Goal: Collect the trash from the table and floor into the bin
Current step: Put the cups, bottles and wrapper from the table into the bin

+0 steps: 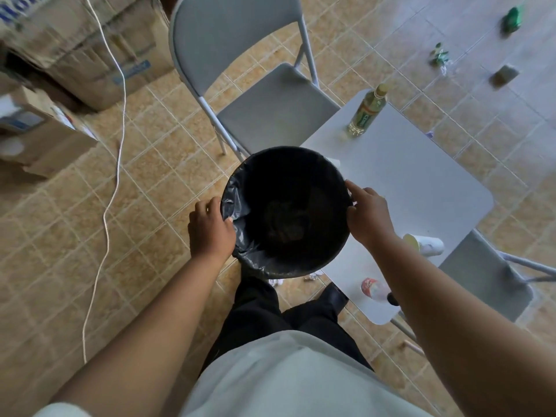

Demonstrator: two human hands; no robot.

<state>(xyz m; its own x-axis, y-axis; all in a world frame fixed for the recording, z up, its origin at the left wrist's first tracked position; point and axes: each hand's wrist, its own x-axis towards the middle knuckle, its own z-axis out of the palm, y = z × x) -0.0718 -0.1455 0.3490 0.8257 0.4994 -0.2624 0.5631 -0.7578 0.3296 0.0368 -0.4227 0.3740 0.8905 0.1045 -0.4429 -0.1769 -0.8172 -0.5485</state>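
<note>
bin (287, 149): lined with a black bag (237, 206), held over the table's (415, 182) left corner, which it hides; something dark lies at the bottom, we cannot tell what.
left hand (210, 228): fingers curled over the rim and the bag's loose fold.
right hand (368, 215): gripping the opposite rim, fingers hooked over it.
progress: we judge it early, with both hands busy on the bin and most trash not yet collected.
left on the table: a bottle (365, 112) upright by the far corner; a cup (425, 245) on its side at the right-hand edge; a red-and-white wrapper (373, 288) near the near corner.
left on the floor: paper scraps (313, 276) under the bin by the person's feet; green wrappers (512, 20) and a brown block (505, 75) well beyond the table.
around: cardboard boxes (84, 49) and a white cable (117, 145) to the left.
in the way: one grey chair (270, 109) just beyond the bin, a second chair (481, 278) against the table's right-hand edge; we reckon the cable a trip risk.
</note>
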